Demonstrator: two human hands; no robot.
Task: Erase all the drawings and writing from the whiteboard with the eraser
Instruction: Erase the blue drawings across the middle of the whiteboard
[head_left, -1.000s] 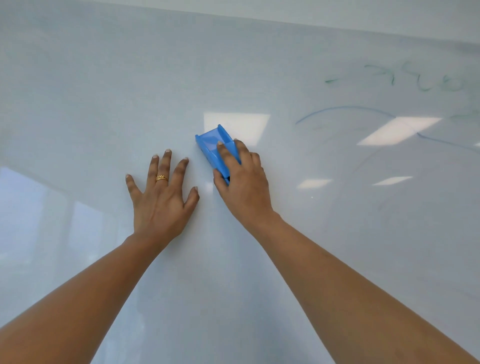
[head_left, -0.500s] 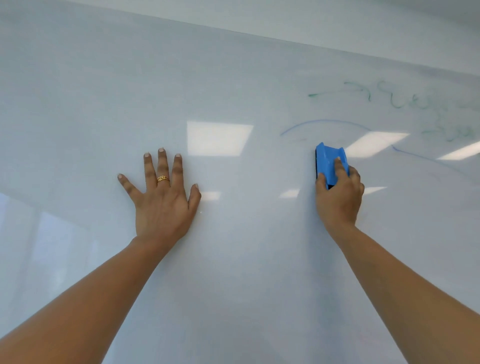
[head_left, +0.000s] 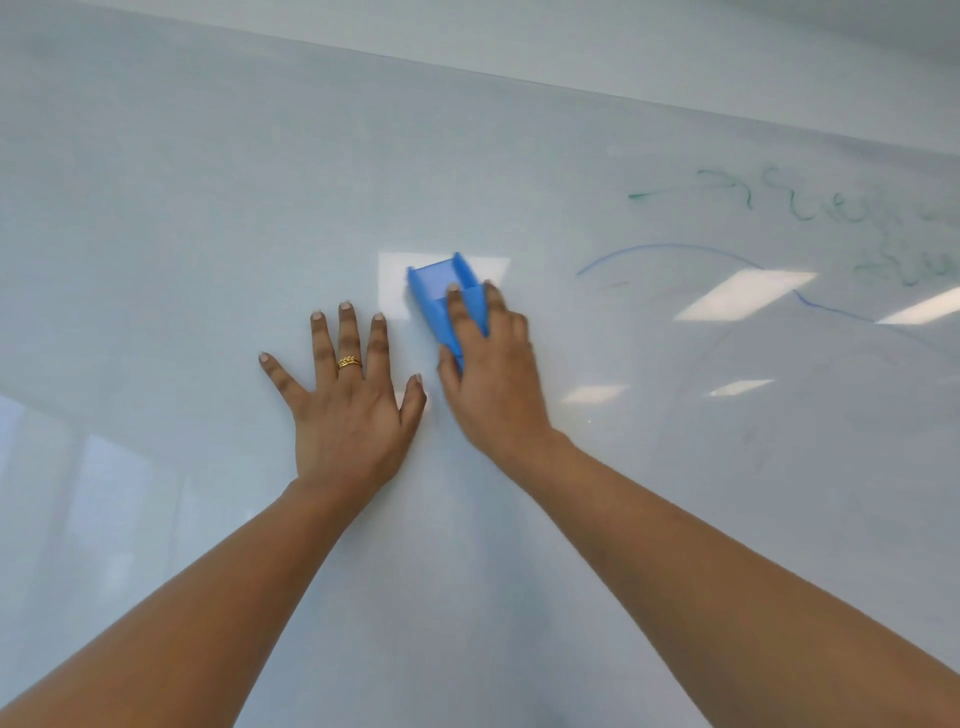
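Note:
A glossy whiteboard (head_left: 208, 218) fills the view. My right hand (head_left: 493, 384) grips a blue eraser (head_left: 439, 293) and holds it against the board near the middle. Flat on the board just to its left lies my left hand (head_left: 345, 400), fingers spread, a gold ring on one finger. Green scribbled writing (head_left: 810, 208) sits at the upper right. Below it runs a curved blue line (head_left: 670, 249), which continues down to the right. Faint smeared traces show lower right of the eraser.
The board's top edge (head_left: 519, 67) runs across the upper view, with wall above it. Bright reflections of ceiling lights (head_left: 743, 296) and a window lie on the board surface.
My right hand swept the eraser from beside the blue line leftward, back next to my left hand. The left hand stayed flat in place.

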